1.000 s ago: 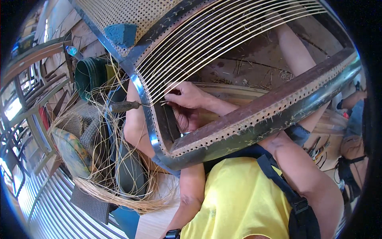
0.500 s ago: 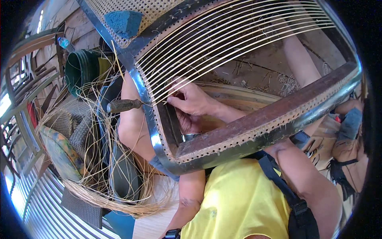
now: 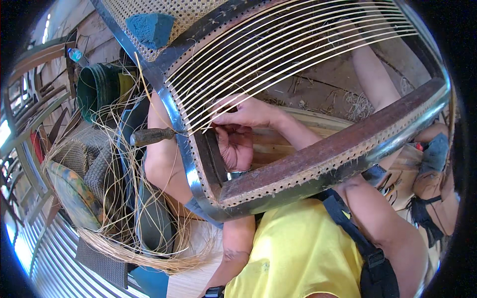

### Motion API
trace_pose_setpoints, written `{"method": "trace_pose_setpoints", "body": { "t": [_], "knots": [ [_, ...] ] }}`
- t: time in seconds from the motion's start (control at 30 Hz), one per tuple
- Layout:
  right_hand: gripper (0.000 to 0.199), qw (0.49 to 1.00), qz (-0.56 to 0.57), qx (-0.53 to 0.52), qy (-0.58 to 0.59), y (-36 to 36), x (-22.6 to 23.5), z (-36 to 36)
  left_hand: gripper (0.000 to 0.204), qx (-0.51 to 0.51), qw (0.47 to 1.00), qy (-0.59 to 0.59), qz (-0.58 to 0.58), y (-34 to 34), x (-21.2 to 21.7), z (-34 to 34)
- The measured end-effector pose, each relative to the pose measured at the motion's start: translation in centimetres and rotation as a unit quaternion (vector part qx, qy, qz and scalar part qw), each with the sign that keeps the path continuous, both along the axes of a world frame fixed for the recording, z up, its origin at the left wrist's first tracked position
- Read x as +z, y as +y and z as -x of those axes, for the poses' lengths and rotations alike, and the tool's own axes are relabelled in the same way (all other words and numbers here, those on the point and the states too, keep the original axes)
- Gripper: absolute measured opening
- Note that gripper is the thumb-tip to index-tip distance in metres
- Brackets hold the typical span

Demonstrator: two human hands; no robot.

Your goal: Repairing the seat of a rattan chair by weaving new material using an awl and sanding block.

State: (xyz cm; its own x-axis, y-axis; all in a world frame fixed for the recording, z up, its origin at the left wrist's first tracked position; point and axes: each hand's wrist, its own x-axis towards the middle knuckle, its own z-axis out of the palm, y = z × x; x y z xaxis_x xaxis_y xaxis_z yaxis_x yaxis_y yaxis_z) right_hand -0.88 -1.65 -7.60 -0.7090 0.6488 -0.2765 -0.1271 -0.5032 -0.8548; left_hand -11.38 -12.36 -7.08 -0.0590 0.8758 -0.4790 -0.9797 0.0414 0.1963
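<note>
A dark wooden chair frame [image 3: 328, 171] with rows of small holes lies across my lap. Pale cane strands [image 3: 278, 59] run side by side over its opening. My right hand [image 3: 251, 111] reaches through the opening from the right, thumb and fingers pinched at a thin cane strand below the left ends of the rows. Just under it, my left hand [image 3: 237, 149] comes up from beneath the frame with curled fingers; what they hold, if anything, is hidden. A wooden-handled awl [image 3: 151, 136] sticks out at the frame's left edge, its tip at a hole.
A blue sponge [image 3: 150, 30] rests on the woven cane panel [image 3: 194, 15] at the top. Left of the frame are a tangle of loose cane [image 3: 144, 258], a green bucket [image 3: 97, 92] and a camouflage-patterned cushion [image 3: 74, 191]. Cane scraps litter the wooden floor [image 3: 318, 94].
My right hand has shifted slightly right and its fingers have moved. My left hand has turned and risen, showing more of its palm. The frame has shifted slightly left in view.
</note>
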Motion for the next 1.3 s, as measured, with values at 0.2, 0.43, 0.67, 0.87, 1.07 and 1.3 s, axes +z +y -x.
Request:
{"method": "trace_pose_setpoints", "body": {
  "t": [0.2, 0.43, 0.67, 0.87, 1.07, 1.3],
  "knots": [
    [0.024, 0.996, -0.006, -0.088, -0.023, -0.4, 0.2, 1.0, 0.038, 0.012, 0.999, 0.005, 0.036, -0.1, -0.7, -0.2],
    [0.029, 0.985, 0.155, -0.076, -0.011, -0.2, 2.0, 1.3, 0.03, -0.001, 0.992, -0.109, -0.06, 0.3, -0.1, 0.2],
    [0.033, 0.963, 0.267, -0.022, 0.037, -0.1, 2.1, 0.3, 0.021, 0.018, 0.99, -0.132, -0.043, 0.5, -0.3, -0.1],
    [0.034, 0.97, 0.239, 0.034, 0.029, 0.5, 1.9, 0.3, 0.024, 0.027, 0.993, -0.111, -0.009, 0.3, -0.6, -0.2],
    [0.028, 0.988, 0.151, 0.043, 0.001, 0.5, 2.1, 0.1, 0.022, 0.0, 0.998, -0.05, 0.03, 0.7, 0.1, -0.4],
    [0.03, 0.986, 0.145, 0.073, 0.035, 1.0, 2.2, -0.9, 0.016, 0.027, 0.998, -0.053, 0.014, 1.2, 0.7, -1.1]
  ]
}}
